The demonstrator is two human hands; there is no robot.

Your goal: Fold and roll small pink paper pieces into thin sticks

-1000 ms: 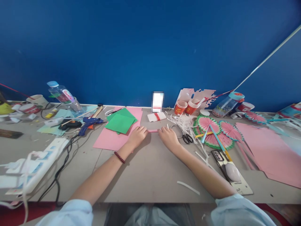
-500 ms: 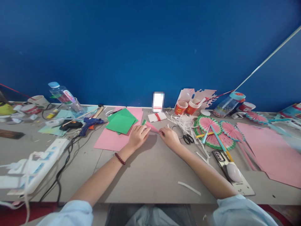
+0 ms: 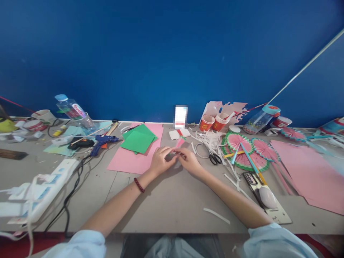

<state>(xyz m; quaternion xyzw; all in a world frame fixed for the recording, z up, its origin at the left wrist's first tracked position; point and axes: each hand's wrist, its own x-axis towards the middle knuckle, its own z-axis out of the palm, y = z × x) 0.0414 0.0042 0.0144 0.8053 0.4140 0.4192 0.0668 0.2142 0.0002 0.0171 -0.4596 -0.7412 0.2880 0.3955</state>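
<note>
Above the middle of the table, a narrow folded pink paper strip (image 3: 180,143) with green at its tip stands up between my two hands. My left hand (image 3: 161,161) has its fingers curved round the near end of the strip, thumb reaching toward the right hand. My right hand (image 3: 190,162) pinches the same piece from the other side, its fingertips touching or nearly touching the left ones. The fingers hide the strip's lower part. Just left of my left hand, green paper sheets (image 3: 139,139) lie on a pink sheet (image 3: 120,159).
Scissors (image 3: 215,159), shredded white strips (image 3: 211,141) and red paper cups (image 3: 206,123) stand to the right, beside watermelon-patterned paper fans (image 3: 239,141). A phone (image 3: 254,182) lies nearer. On the left are a blue glue gun (image 3: 103,141), a bottle (image 3: 73,109) and a power strip (image 3: 53,188).
My hands have drawn together. The pink strip has turned from lying sideways between them to pointing away from me, its green end now at the far tip.
</note>
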